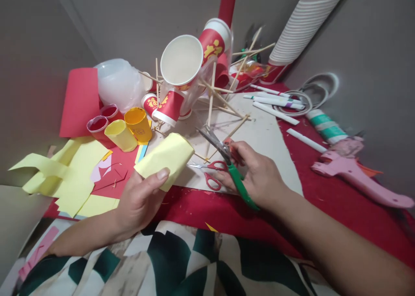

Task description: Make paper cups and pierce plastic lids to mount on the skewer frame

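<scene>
Above the near left part of a white board [266, 134], a yellow paper tube [173, 155] is tipped over in the left hand [139, 201]. The thumb presses on its top, and the other fingers are tucked under it, so the tube is pinched between them. You cannot tell if it has a cup inside.

The right hand [259, 175] is curled around the green handle of some big scissors [240, 186]. Their blades point up and left, near the tube but not touching it. Both arms reach in from the bottom corners. Under the right hand, small red scissors [208, 166] lie on the board.

Left of the tube stand a yellow cup [122, 137], an orange cup [139, 127] and two red cups [98, 132], with their tops open. Behind the tube, a big paper cup [181, 60] shows its white inside. Thin sticks [210, 99] cross each other beside it. Far back on the right, a tall stack of cups [303, 23], one inside another, leans over.
</scene>
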A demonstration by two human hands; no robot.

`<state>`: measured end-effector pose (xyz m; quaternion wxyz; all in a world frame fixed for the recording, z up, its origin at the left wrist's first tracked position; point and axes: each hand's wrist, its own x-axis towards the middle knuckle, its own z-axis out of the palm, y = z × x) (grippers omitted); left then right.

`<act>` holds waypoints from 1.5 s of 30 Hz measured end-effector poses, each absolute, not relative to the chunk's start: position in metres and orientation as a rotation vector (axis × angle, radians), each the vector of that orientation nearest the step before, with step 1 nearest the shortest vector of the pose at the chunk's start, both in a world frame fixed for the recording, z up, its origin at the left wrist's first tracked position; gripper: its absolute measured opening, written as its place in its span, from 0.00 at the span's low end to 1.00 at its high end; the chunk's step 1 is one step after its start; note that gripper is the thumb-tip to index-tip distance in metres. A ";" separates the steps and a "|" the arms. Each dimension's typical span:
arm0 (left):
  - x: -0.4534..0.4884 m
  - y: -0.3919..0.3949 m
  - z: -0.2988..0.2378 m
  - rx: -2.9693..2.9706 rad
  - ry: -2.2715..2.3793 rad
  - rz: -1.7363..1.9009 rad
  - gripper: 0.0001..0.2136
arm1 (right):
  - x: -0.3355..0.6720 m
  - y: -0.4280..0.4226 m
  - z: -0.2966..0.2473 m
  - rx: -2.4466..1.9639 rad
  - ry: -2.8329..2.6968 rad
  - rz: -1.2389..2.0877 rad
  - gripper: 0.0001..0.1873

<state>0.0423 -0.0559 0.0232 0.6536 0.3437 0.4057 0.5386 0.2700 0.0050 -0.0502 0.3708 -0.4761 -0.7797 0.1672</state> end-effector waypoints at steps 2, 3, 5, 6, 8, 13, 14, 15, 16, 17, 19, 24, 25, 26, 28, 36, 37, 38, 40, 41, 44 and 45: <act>0.044 -0.058 0.019 0.776 0.932 1.253 0.26 | 0.268 0.004 -0.047 -1.245 -2.032 0.434 0.23; 0.045 -0.058 0.017 0.774 0.934 1.271 0.27 | 0.266 0.004 -0.044 -1.265 -2.048 0.435 0.23; 0.046 -0.059 0.015 0.777 0.930 1.303 0.28 | 0.264 0.003 -0.039 -1.311 -2.074 0.447 0.23; 0.047 -0.059 0.014 0.778 0.927 1.317 0.28 | 0.263 0.003 -0.037 -1.332 -2.085 0.456 0.24; 0.047 -0.059 0.014 0.783 0.923 1.340 0.29 | 0.263 0.003 -0.035 -1.363 -2.105 0.479 0.26; 0.048 -0.060 0.012 0.798 0.956 1.376 0.29 | 0.264 0.002 -0.036 -1.373 -2.144 0.424 0.27; 0.048 -0.060 0.011 0.797 0.956 1.382 0.29 | 0.264 0.002 -0.037 -1.371 -2.154 0.405 0.27; 0.049 -0.061 0.010 0.795 0.951 1.390 0.29 | 0.264 0.002 -0.037 -1.370 -2.164 0.390 0.27; 0.049 -0.061 0.010 0.794 0.945 1.400 0.28 | 0.264 0.001 -0.037 -1.372 -2.173 0.381 0.27; 0.050 -0.062 0.009 0.794 0.941 1.412 0.28 | 0.263 0.001 -0.037 -1.375 -2.181 0.379 0.27; 0.052 -0.064 0.009 0.798 0.939 1.435 0.27 | 0.262 0.001 -0.037 -1.384 -2.190 0.386 0.27; 0.055 -0.065 0.008 0.796 0.926 1.464 0.27 | 0.260 0.000 -0.038 -1.412 -2.173 0.376 0.26; 0.056 -0.065 0.008 0.794 0.924 1.469 0.27 | 0.260 0.000 -0.039 -1.417 -2.169 0.376 0.26; 0.056 -0.065 0.007 0.794 0.920 1.476 0.27 | 0.259 -0.001 -0.039 -1.422 -2.165 0.379 0.26; 0.057 -0.065 0.006 0.795 0.910 1.497 0.26 | 0.259 -0.002 -0.040 -1.431 -2.162 0.382 0.25; 0.057 -0.066 0.003 0.822 0.924 1.510 0.27 | 0.256 -0.005 -0.036 -1.486 -2.156 0.383 0.25; 0.057 -0.066 0.003 0.829 0.930 1.507 0.27 | 0.255 -0.005 -0.036 -1.497 -2.152 0.395 0.25; 0.057 -0.066 0.003 0.834 0.938 1.502 0.27 | 0.255 -0.005 -0.036 -1.504 -2.149 0.408 0.26; 0.058 -0.066 0.004 0.839 0.961 1.486 0.27 | 0.254 -0.006 -0.036 -1.506 -2.144 0.425 0.27; 0.059 -0.066 0.004 0.840 0.975 1.479 0.27 | 0.254 -0.006 -0.036 -1.502 -2.141 0.429 0.28; 0.060 -0.065 0.006 0.850 1.013 1.461 0.28 | 0.254 -0.006 -0.036 -1.499 -2.131 0.445 0.30; 0.061 -0.065 0.007 0.853 1.019 1.457 0.28 | 0.254 -0.006 -0.036 -1.500 -2.128 0.448 0.30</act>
